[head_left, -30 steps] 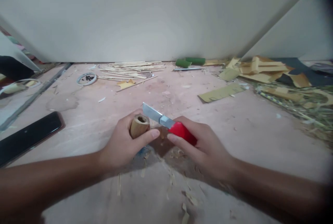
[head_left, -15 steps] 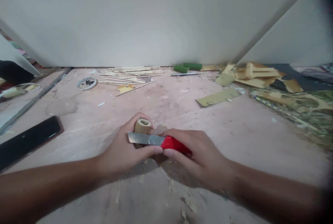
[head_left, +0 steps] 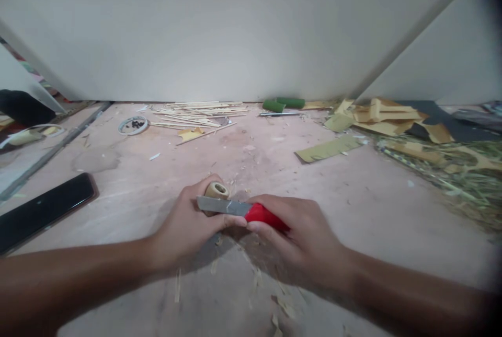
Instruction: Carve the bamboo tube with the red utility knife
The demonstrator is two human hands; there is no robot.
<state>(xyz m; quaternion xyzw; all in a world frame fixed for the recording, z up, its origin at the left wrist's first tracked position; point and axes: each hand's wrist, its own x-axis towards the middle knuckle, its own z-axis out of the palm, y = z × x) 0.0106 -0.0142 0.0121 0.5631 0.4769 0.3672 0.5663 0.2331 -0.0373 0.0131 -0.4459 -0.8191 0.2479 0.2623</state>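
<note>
Knife was across a wooden tube
Left hand had its fingers round the tube, right hand gripped the knife, phone sat left of the tube.

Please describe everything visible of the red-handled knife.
The knife has a flat, silvery, metal-looking blade with a slanted tip, and a glossy red handle, perhaps plastic, gripped by the right hand. The blade lies nearly level, pointing left across the near side of the hollow tan piece in the left hand; whether it cuts in is unclear.
</note>
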